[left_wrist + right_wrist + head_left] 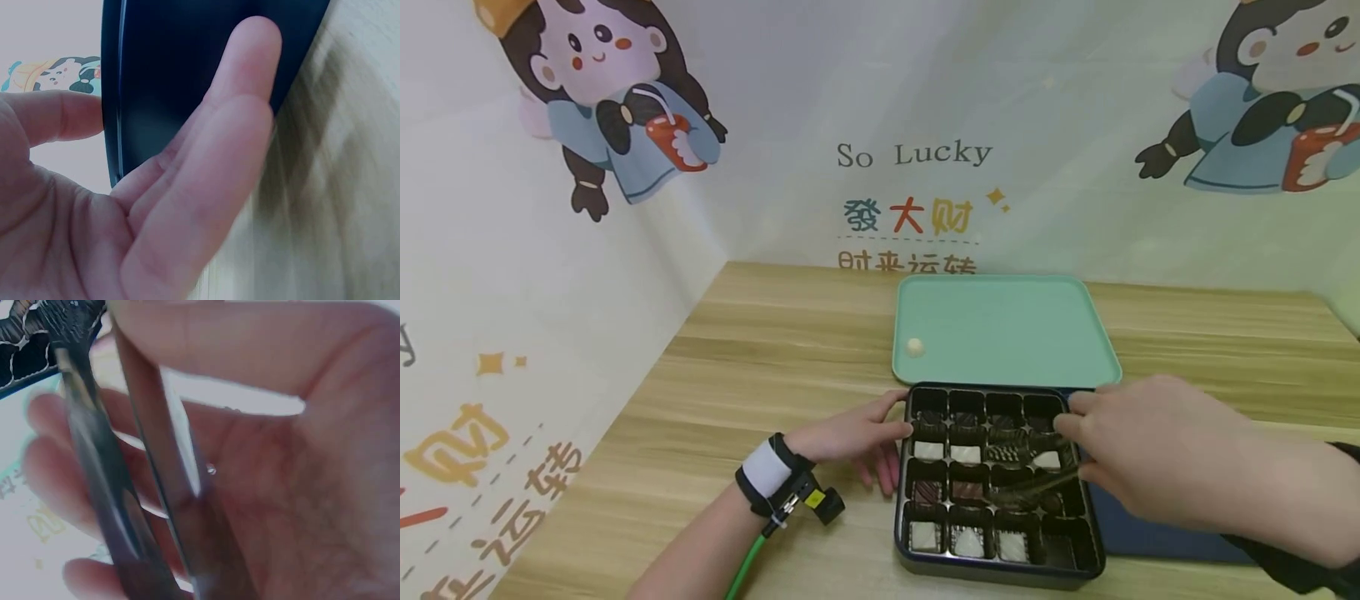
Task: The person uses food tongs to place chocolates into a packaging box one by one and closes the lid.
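Observation:
A dark blue box (1000, 570) with a black divided insert holds white, brown and dark chocolates in its compartments. My left hand (868, 433) steadies its left side, the thumb at the top rim. In the left wrist view the fingers (206, 169) lie nearly straight along the smooth outer wall. My right hand (1165, 450) holds metal tongs (106, 469), which look blurred over the right half of the box in the head view. Their two arms stand apart in the right wrist view. A white chocolate (1047, 460) sits in the right column, close to the tongs.
Behind the box lies a mint green tray (1007, 312), with one round white chocolate (914, 347) near its left edge. A flat dark blue piece (1150, 525) lies right of the box, under my right forearm. A printed cloth (917, 100) hangs behind the wooden table (760, 333).

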